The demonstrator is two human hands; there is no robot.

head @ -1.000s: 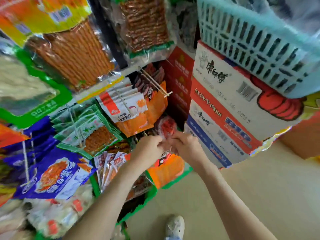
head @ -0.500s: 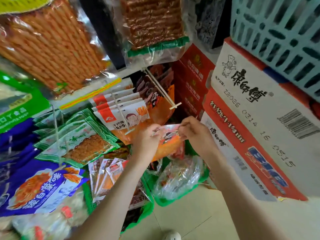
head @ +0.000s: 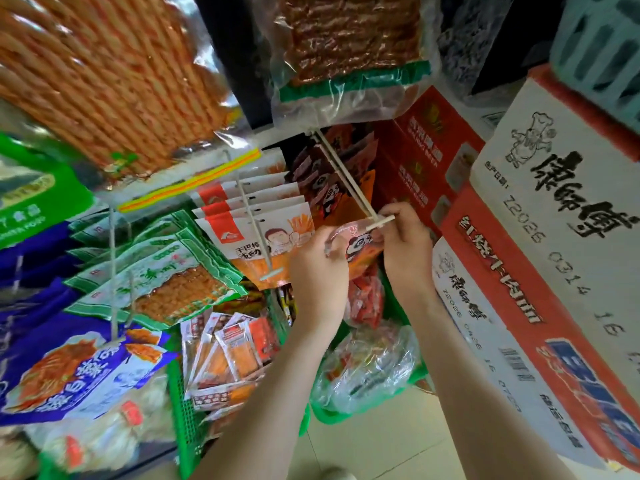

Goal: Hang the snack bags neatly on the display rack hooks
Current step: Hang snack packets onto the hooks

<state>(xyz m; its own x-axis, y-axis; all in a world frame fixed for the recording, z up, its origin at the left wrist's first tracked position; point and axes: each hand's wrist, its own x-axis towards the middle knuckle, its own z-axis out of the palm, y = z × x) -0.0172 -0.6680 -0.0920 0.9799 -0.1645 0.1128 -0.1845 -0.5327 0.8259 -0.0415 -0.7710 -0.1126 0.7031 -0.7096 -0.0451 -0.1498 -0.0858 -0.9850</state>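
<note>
A cramped shop corner: a display rack (head: pixel 194 183) thick with hanging packets, stacked cartons (head: pixel 519 237) to the right of the hands, pale floor tiles (head: pixel 381 445) below. The left hand (head: pixel 317 271) and right hand (head: pixel 407 251) meet in front of the rack, each pinching a top corner of one small panda-print snack bag (head: pixel 358 245) between thumb and curled fingers. The right hand also sits against the crossbar tip of a long double-wire hook (head: pixel 346 183), just above the bag's top edge. Whether the bag's hole is on the wire yet, I cannot tell.

Beyond the hands, further up that hook, matching panda bags (head: pixel 322 181) already hang in a row. Left of the left hand, white-and-orange bags (head: pixel 263 233) and green bags (head: pixel 166 271) fill their own hooks. Below the hands, a clear sack (head: pixel 367 368) of loose packets lies in a green basket (head: pixel 323 415).

By my reading the rack is largely stocked. This bag is at the threading step and still has to be slid back, and the sack suggests more to hang.
</note>
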